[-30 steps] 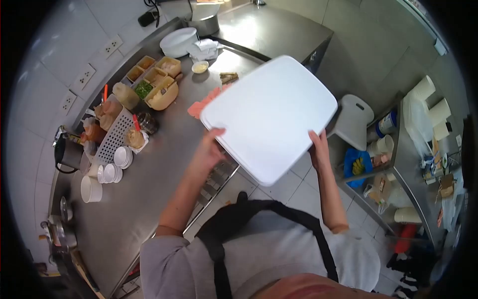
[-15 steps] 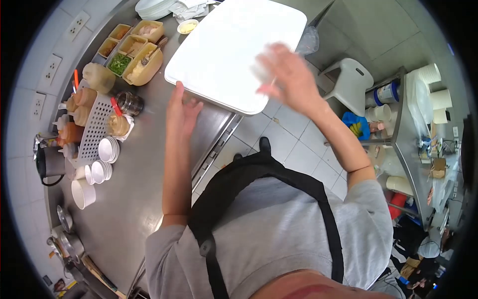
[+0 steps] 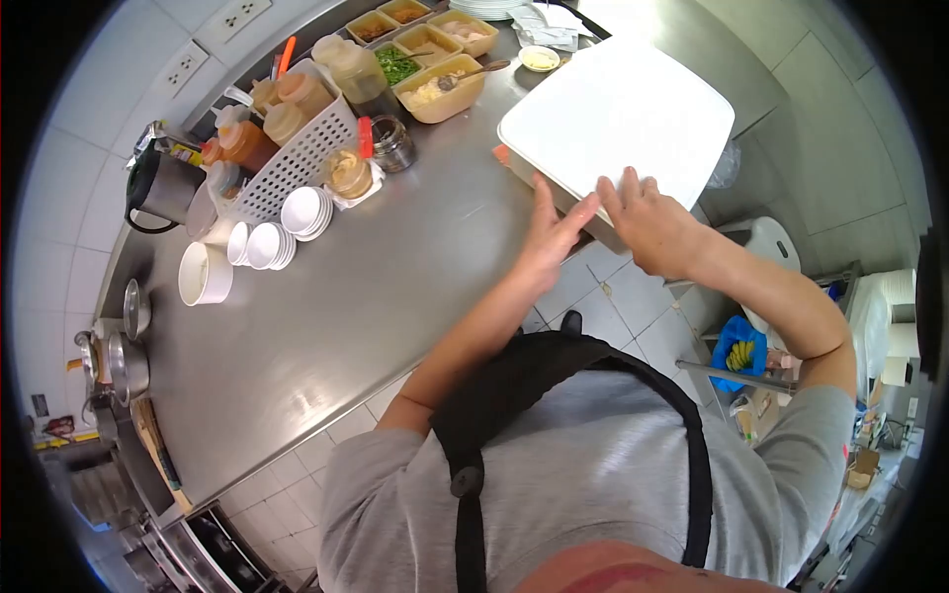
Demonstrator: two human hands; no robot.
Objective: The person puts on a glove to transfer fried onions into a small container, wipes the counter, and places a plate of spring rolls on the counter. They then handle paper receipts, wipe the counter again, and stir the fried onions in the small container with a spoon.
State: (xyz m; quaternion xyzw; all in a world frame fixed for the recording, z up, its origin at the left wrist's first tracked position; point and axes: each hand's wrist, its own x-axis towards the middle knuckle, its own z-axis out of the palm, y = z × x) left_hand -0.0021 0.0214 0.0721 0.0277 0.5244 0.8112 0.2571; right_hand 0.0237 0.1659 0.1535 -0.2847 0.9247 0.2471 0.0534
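Our two hands are at the broad white lidded container [image 3: 623, 119], which sits just past our fingertips at the far right end of the steel counter [image 3: 366, 277], its near corner reaching to the counter's edge. Our left hand [image 3: 552, 237] is spread rather than clenched, fingers against the container's near side and thumb pointing across toward the other hand. Our right hand [image 3: 657, 232] rests right beside it, fingers laid over the near edge of the white top (whether it grips anything underneath, we cannot tell).

Just beyond our left fingertips, a bit of salmon-coloured material [image 3: 502, 155] peeks out beside the container, mostly hidden. Farther ahead of that hand we have a small bowl [image 3: 539, 59] with pale yellow contents and, left of it, a yellow tub [image 3: 442, 91] with a spoon in it. Off to the left of our grip stand a dark-filled jar [image 3: 393, 148], a jar with tan contents [image 3: 348, 173] and a perforated white basket [image 3: 297, 168] with squeeze bottles [image 3: 247, 143] at its far side. Nearer us, well left of both hands, are stacked white bowls [image 3: 267, 247] and a white tub [image 3: 206, 275].

To the right of our grip, down past the counter, we see a pale stool [image 3: 773, 242] and a blue bag [image 3: 739, 346] around something yellow.
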